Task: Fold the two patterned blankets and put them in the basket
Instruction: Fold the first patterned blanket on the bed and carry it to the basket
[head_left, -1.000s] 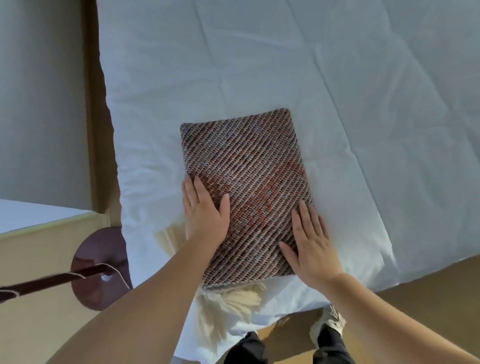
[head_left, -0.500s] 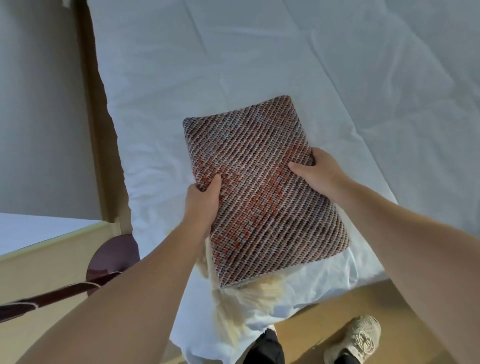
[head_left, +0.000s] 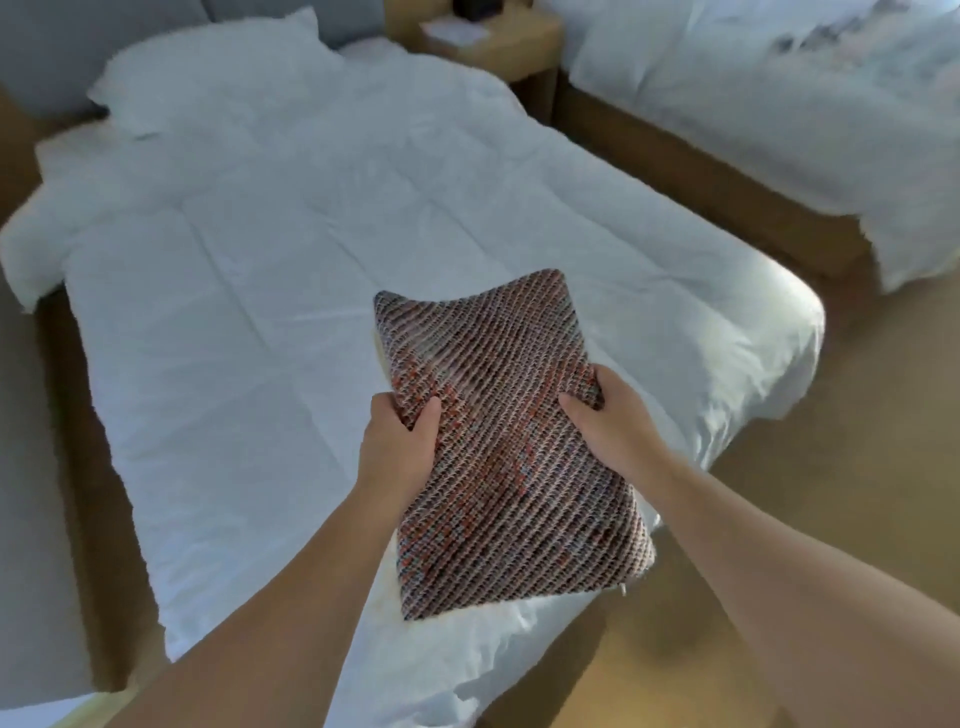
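A folded patterned blanket (head_left: 498, 447), woven in brown, red and grey diagonal stripes, is held up above the near corner of the bed. My left hand (head_left: 397, 441) grips its left edge, thumb on top. My right hand (head_left: 605, 413) grips its right edge. The blanket is a thick rectangle, tilted with its far end toward the bed's middle. No basket and no second blanket show in this view.
A bed with a white duvet (head_left: 270, 291) and a pillow (head_left: 208, 73) fills the left and middle. A second bed (head_left: 779, 93) stands at the right, a wooden nightstand (head_left: 498, 41) between them. Wooden floor (head_left: 857, 415) lies to the right.
Both hands went from pressing the blanket flat on the bed to gripping its sides and lifting it. The view has swung up, showing the whole bed and a second bed.
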